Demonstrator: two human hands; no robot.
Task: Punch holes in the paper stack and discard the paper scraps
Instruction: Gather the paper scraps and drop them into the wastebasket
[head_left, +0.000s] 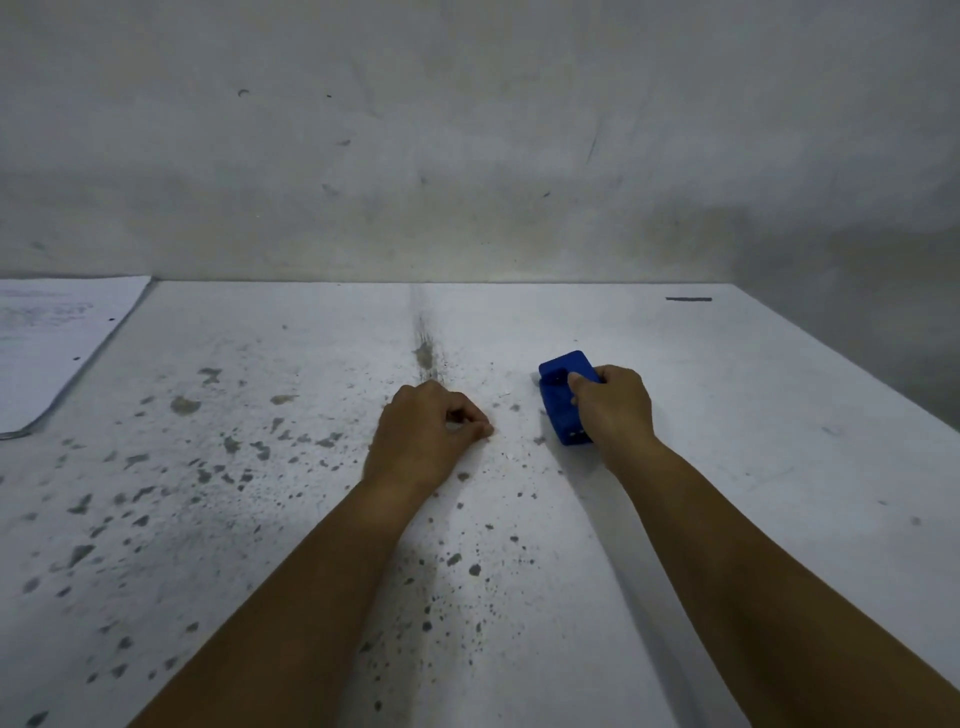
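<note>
A blue hole punch (558, 395) rests on the white table (727, 415), right of centre. My right hand (615, 408) is wrapped around its right side. My left hand (428, 431) lies on the table at the centre with its fingers curled and thumb and forefinger pinched together; small white bits seem to sit at the fingertips, too small to make out. A stack of white paper (47, 343) with two punched holes along its right edge lies at the far left of the table.
The table is stained with many grey spots and a dark streak (423, 343) running towards the back. A grey wall (467, 156) stands right behind the table. A short dark mark (688, 299) lies near the back right corner.
</note>
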